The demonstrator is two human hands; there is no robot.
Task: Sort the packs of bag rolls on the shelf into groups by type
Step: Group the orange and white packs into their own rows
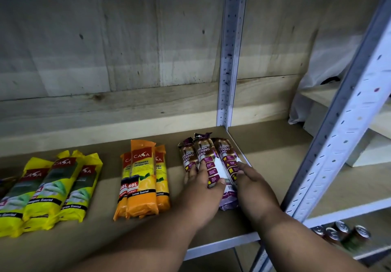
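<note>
Squaring up the purple group, both hands work at the near ends of the draw-string packs [208,161] at the right end of the shelf [275,166]. Left hand [204,189] lies over the near part of the left and middle rolls, fingers bent over them and thumb set against the middle one, so its grip is grasping those packs; right hand [251,187] rests along the outer side of the rightmost roll with fingers nearly straight, a released, pressing contact and not a clasp. I judge the two hands are placed either side so as to press the three rolls together and line them up beside the metal upright [229,60]. These three packs lie flat, side by side and touching, long axes running away from the viewer, brown and purple wrappers printed "DRAW STRING BAG". Left of them, apart by a bare strip of shelf, three orange lemon-scented packs [143,178] sit bunched, the middle one lying on top of the other two. Farther left, yellow packs [53,187] with green artwork lie tilted, overlapping. Each colour keeps its own cluster, so the sorting looks nearly done. Behind stands the pale board backing [127,49].
</note>
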